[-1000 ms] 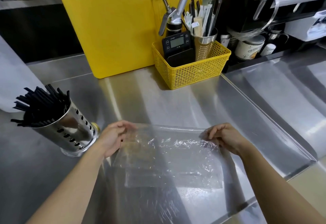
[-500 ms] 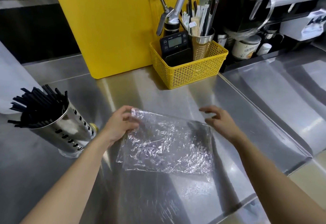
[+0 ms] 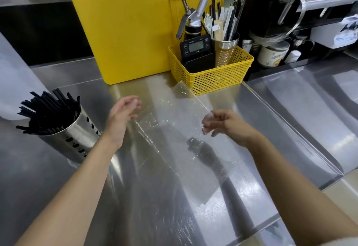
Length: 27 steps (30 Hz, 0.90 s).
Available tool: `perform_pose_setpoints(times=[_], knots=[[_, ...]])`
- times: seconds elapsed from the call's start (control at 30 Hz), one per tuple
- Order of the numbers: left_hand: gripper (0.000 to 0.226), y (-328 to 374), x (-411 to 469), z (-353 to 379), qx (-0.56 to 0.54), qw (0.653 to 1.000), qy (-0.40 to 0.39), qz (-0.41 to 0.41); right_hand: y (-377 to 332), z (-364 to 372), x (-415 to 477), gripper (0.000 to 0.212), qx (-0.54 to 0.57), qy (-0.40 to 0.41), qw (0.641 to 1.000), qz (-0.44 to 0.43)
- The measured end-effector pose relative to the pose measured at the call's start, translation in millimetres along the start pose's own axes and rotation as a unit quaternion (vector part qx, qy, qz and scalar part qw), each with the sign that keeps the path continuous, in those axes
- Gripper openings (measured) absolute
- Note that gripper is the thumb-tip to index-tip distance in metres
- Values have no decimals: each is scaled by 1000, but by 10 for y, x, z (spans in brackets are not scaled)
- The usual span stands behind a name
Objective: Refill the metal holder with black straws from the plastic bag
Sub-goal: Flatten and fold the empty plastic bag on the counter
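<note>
Straws upward-left, seemingly.

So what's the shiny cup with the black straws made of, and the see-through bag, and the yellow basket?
The holder looks like polished metal, probably stainless steel: it mirrors the counter and has punched slots. The black straws look like matte plastic, though paper can't be ruled out. The bag seems to be thin clear plastic film: it crinkles and glints. The basket looks like moulded plastic mesh.
</note>
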State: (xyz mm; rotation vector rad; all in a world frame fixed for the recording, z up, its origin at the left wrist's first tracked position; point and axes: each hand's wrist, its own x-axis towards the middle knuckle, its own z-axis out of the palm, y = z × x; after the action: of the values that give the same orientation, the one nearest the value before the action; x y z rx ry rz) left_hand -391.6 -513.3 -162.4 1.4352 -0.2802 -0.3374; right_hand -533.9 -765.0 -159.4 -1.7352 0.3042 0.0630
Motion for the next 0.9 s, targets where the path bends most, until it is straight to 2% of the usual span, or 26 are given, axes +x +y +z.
perform_pose_setpoints(times=[0.07,0.13,0.2,0.27,0.33,0.47,0.53,0.67,0.77,0.83,0.9], knots=[[41,-58,-10,-33,-95,992,-7,-84,48,33,19,8,50,9,999,-3],[63,-139,-98,53,-157,967,-58,-191,75,90,46,11,100,29,995,2],[68,-223,-229,193,-161,944,-111,-264,105,158,66,13,158,50,986,6],[73,-280,-309,277,-164,930,-154,-292,149,212,82,15,191,62,979,21],[65,-296,-328,290,-139,937,-150,-283,198,229,88,15,191,77,978,40],[17,-324,-310,293,16,965,-96,-242,316,164,89,12,184,110,974,78],[8,-349,-294,304,40,971,-73,-226,368,134,72,9,151,113,977,101],[5,-361,-274,326,78,977,-50,-190,388,84,27,12,60,105,985,124],[9,-381,-248,304,175,972,-41,-149,372,33,-22,21,58,63,986,140],[13,-385,-241,302,259,956,-69,-117,390,-6,-52,32,61,42,986,151],[16,-388,-244,311,271,953,-80,-106,424,-28,-75,33,63,30,986,152]])
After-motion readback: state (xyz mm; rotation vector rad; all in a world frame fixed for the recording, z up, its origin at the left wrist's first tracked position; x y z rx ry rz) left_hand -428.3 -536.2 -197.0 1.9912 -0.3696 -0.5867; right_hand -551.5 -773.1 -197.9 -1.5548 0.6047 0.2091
